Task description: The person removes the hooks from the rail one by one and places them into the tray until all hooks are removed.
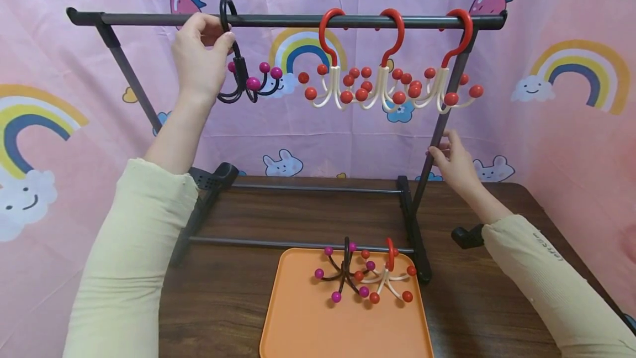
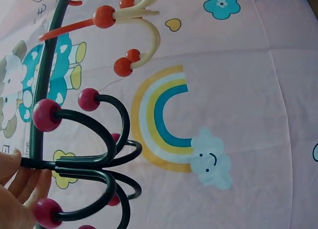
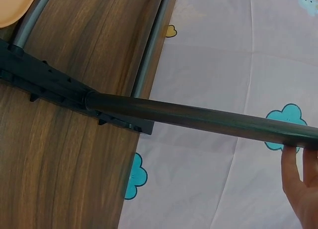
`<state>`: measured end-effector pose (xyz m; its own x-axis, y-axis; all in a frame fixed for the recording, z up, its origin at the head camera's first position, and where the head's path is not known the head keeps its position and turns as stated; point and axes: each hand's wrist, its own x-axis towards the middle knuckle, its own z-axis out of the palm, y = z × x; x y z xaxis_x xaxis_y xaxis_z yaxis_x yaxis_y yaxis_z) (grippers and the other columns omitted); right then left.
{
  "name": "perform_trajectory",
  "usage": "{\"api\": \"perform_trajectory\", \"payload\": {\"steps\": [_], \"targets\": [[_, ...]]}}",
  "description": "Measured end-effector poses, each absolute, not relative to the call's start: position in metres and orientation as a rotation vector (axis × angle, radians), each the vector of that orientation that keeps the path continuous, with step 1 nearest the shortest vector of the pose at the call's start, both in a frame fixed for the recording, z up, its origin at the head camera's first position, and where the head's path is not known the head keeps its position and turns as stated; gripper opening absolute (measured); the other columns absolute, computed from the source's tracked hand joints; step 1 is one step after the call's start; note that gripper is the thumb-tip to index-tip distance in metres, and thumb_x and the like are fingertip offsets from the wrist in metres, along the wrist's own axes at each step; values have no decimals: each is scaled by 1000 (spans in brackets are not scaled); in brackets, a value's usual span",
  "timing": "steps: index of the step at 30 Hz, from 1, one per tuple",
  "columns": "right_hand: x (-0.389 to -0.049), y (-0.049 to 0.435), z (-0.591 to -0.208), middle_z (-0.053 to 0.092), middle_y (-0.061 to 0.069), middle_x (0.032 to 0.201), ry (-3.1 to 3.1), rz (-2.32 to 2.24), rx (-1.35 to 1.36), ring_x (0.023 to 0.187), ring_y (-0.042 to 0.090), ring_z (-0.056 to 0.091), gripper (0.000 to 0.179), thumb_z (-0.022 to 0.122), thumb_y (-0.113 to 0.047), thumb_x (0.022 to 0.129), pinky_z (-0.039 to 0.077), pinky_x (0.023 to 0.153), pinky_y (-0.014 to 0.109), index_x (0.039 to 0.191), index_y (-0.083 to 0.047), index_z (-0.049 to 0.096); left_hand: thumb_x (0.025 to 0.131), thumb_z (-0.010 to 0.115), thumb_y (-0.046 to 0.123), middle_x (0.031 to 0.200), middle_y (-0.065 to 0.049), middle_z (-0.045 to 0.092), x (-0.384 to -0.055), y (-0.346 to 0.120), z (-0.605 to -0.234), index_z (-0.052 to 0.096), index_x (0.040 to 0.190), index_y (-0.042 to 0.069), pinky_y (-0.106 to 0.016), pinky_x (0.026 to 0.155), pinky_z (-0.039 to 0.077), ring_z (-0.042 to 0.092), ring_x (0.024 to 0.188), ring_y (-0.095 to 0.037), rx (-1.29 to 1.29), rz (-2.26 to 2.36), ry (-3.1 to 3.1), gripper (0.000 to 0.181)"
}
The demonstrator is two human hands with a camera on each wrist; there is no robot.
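And the left hand [image 1: 200, 68] has the black hanger [image 1: 240, 73] pinched, right at the rail [image 1: 278, 21]; the right hand [image 1: 455, 163] grips a slanting post [image 1: 423, 184]!

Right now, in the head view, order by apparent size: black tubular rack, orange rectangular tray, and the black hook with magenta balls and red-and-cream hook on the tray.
1. Rack
2. Tray, partly cut off
3. Black hook and red-and-cream hook: too alike to rank

The left wrist view's edges crop the left hand [image 2: 21, 195] and one black hanger [image 2: 89, 162]
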<state>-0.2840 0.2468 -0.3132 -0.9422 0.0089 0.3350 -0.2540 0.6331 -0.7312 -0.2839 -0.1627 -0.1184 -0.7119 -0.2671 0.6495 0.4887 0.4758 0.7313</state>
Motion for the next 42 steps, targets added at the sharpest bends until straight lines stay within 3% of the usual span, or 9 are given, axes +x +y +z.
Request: {"api": "perform_trajectory", "payload": {"steps": [10,20,42], "targets": [[-283,247,-313,51,24,115,-2549,1216,189,104,41,56,39,41,-31,96,41,91,57,127,-10,29,86,62,18,92,11,55,-277,-161,-123,64,98,10,-17,79,48,54,88,-1,-212,-1136,-1959,15],[-281,244,-316,51,23,115,-2572,1216,187,103,41,57,41,41,-29,96,42,90,57,129,-10,28,87,60,24,100,-5,59,-253,-163,-165,61,102,3,-18,79,49,57,95,-10,-310,-987,-2072,26],[-281,246,-310,49,23,116,-2584,1218,174,105,42,55,39,41,-30,96,41,89,58,127,-9,28,82,67,18,91,-5,63,-214,-164,-258,63,91,3,-13,74,49,62,85,-14,-471,-1149,-2186,18]]}}
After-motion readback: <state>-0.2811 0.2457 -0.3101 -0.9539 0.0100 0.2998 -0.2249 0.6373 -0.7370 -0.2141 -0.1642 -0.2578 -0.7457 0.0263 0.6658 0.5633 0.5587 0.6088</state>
